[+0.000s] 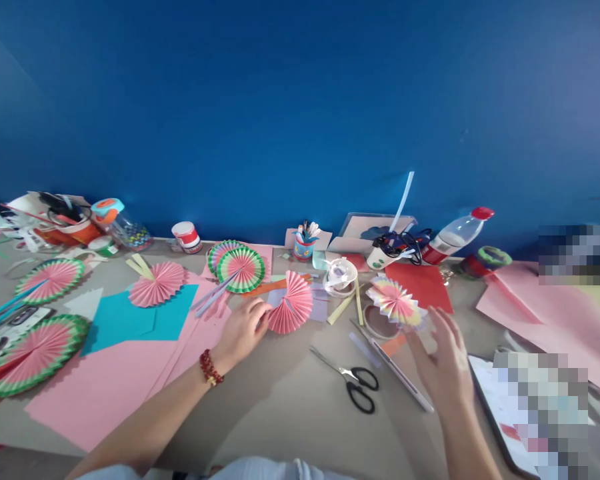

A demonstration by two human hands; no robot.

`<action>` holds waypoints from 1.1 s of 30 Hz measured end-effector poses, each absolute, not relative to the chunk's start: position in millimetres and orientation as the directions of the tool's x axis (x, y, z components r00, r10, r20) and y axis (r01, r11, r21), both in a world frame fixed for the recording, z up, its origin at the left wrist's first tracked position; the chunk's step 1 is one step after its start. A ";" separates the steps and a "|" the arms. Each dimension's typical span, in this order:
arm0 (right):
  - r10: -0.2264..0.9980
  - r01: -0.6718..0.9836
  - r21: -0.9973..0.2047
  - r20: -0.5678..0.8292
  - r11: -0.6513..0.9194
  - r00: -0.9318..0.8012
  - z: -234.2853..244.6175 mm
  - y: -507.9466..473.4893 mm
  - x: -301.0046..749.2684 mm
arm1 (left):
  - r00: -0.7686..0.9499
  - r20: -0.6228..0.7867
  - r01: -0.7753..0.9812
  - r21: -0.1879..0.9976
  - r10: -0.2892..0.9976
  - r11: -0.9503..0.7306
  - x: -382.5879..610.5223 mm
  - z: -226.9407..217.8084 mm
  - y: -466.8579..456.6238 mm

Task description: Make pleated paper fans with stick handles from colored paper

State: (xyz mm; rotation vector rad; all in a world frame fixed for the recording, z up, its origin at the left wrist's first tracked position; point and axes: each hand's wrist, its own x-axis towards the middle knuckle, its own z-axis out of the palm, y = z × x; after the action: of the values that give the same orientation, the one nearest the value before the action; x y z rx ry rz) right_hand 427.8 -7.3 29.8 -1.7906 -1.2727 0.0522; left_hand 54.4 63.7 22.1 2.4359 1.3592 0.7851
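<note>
My left hand (pixel 245 331), a beaded bracelet at its wrist, pinches the left edge of a pink pleated paper fan (pixel 297 308), spread into a part circle. Over on the right, my right hand (pixel 443 363) has its fingers apart beside a pastel multicoloured pleated paper fan (pixel 395 300). Its thumb and fingertips are close to that fan's lower right edge; whether they touch it I cannot tell. Between my hands lie black-handled scissors (pixel 353 381) and a slim pale cutter-like tool (pixel 400 375). A roll of tape (pixel 380 323) sits partly under the multicoloured fan.
Pink sheets (pixel 100 393) and a teal sheet (pixel 125 320) cover the left side, with several finished round fans (pixel 241 269) around. A plastic bottle (pixel 457 237), a cup of tools (pixel 384 252) and a pen holder (pixel 305 248) stand by the blue wall. A tablet-like device (pixel 490 400) lies right.
</note>
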 end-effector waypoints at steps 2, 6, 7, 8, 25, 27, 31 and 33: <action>0.848 0.736 -0.665 0.456 0.124 0.270 38.3 -13.0 397.2 | 0.460 0.362 0.681 0.442 0.811 -0.584 54.7 32.0 54.8; 0.964 0.495 -0.845 0.261 0.201 0.055 44.1 -6.2 344.9 | 0.496 0.437 0.612 0.437 0.751 -0.659 58.2 45.5 38.0; 0.977 0.378 -0.906 0.212 0.191 0.015 42.4 -1.9 335.0 | 0.487 0.453 0.594 0.456 0.747 -0.663 59.4 47.2 34.0; 0.987 0.256 -0.954 0.157 0.158 -0.023 40.1 2.3 326.5 | 0.471 0.461 0.577 0.484 0.752 -0.658 60.6 48.3 30.2; 0.977 0.507 -0.852 0.021 0.128 -0.211 22.0 3.7 308.0 | 0.300 -0.230 -0.221 0.927 0.926 0.302 76.3 28.4 19.8; 0.963 0.654 -0.725 0.043 0.213 -0.266 14.2 -6.9 317.4 | 0.196 -0.239 -0.316 0.903 0.951 0.292 72.0 25.3 22.6; 0.896 0.760 -0.487 0.132 0.430 -0.423 3.6 -22.6 334.2 | 0.120 -0.286 -0.520 0.798 0.951 0.306 70.7 17.2 27.2; 0.884 0.787 -0.411 0.136 0.461 -0.447 0.4 -22.4 341.1 | 0.192 -0.339 -0.571 0.725 0.921 0.385 72.8 14.8 25.2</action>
State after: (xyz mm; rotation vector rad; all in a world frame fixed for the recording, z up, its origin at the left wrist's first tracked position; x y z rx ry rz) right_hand 341.1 -22.4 0.4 -1.4180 -2.3838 0.4141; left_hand 72.8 25.2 14.8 0.4985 0.8452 1.1102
